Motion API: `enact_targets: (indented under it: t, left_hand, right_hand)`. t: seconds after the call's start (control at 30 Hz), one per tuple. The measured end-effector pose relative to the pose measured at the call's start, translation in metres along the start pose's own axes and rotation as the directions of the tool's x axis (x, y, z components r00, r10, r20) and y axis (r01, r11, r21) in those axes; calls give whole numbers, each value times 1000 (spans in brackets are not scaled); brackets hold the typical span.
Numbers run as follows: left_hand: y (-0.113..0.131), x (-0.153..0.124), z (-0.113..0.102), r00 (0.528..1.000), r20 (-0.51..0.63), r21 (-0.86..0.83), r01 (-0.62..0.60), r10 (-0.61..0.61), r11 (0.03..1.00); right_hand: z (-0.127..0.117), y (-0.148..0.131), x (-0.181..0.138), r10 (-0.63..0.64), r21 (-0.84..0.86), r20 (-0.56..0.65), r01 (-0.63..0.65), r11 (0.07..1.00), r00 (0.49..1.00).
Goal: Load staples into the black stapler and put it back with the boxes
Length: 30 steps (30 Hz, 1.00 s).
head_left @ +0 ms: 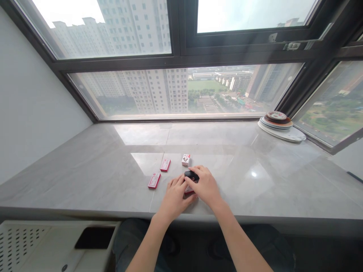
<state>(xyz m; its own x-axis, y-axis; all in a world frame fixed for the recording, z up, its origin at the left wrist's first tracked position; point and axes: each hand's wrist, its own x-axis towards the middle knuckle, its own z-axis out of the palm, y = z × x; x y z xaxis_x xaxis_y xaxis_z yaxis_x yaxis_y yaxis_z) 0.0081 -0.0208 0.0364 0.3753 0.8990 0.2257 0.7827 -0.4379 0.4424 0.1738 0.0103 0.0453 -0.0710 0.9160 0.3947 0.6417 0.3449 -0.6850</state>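
My right hand (205, 185) is closed over a small black device, probably a stapler (191, 175), near the front of the grey stone sill (85, 177). My left hand (174, 196) rests beside it, fingers pinched on a small red box (188, 190) under the black device. Two flat red boxes (154, 180) (165, 164) lie just left of my hands. A small white and red box (185, 159) stands just beyond them.
A stack of round plates or discs (279, 124) sits at the sill's far right corner by the window. A white perforated unit (42, 245) with a dark opening stands below the sill at the lower left. My knees show under the sill's front edge.
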Motion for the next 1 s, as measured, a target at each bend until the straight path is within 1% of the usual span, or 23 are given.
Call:
enact_targets:
  t: [0.1, 0.17, 0.23, 0.3, 0.37, 0.43, 0.47, 0.53, 0.6, 0.67, 0.73, 0.77, 0.83, 0.9, 0.97, 1.0]
  left_hand:
    - [-3, -1, -3, 1000, 13, 1, -15, 15, 1000]
    - [-5, -2, -5, 1000, 18, 3, -21, 21, 1000]
    - [-8, -3, -4, 1000, 8, 12, -1, 1, 1000]
    - [-12, -4, -2, 1000, -6, 15, 29, -28, 999]
    - [-16, -4, 2, 999, -10, 8, 44, -44, 999]
    - [-18, -5, 4, 999, -6, -4, 45, -45, 999]
    - [-19, -5, 4, 999, -4, -10, 45, -45, 999]
    - [-19, -6, 3, 999, -5, -29, 46, -46, 999]
    - [-18, -8, -1, 999, -9, -73, 47, -48, 996]
    - [-18, -10, -5, 998, -11, -134, 56, -58, 989]
    - [-19, -11, -10, 998, 5, -181, 67, -67, 981]
    - [-19, -11, -11, 998, 15, -192, 70, -68, 979]
    - [-18, -10, -12, 998, 26, -192, 64, -60, 979]
    - [-19, -8, -11, 999, 18, -183, 49, -47, 982]
    - [-19, -7, -9, 999, 3, -185, 37, -37, 982]
    - [-20, -6, -9, 999, -1, -192, 37, -38, 981]
  right_hand:
    - [12, -9, 3, 40, -56, -70, -44, 997, 997]
    - [13, -13, 7, 84, -45, -104, -90, 995, 991]
    - [7, -12, 12, 156, 37, -144, -152, 988, 977]
    - [-4, -6, 16, 267, 218, -158, -230, 948, 951]
    - [-17, 7, 16, 393, 452, -139, -295, 842, 909]
    - [-30, 26, 11, 502, 649, -91, -331, 685, 860]
    - [-36, 36, 7, 551, 712, -66, -348, 611, 832]
    - [-49, 58, -4, 630, 759, 2, -411, 505, 777]
    - [-62, 77, -16, 685, 724, 61, -505, 470, 726]
    - [-72, 90, -27, 720, 656, 82, -581, 482, 689]
    - [-75, 93, -35, 718, 561, 106, -638, 527, 688]
    - [-73, 91, -37, 702, 500, 141, -662, 558, 698]
    - [-62, 78, -41, 632, 368, 247, -675, 640, 734]
    - [-43, 59, -42, 532, 272, 319, -614, 741, 784]
    - [-24, 41, -41, 440, 215, 313, -514, 830, 842]
    - [-16, 34, -39, 412, 192, 299, -477, 858, 861]
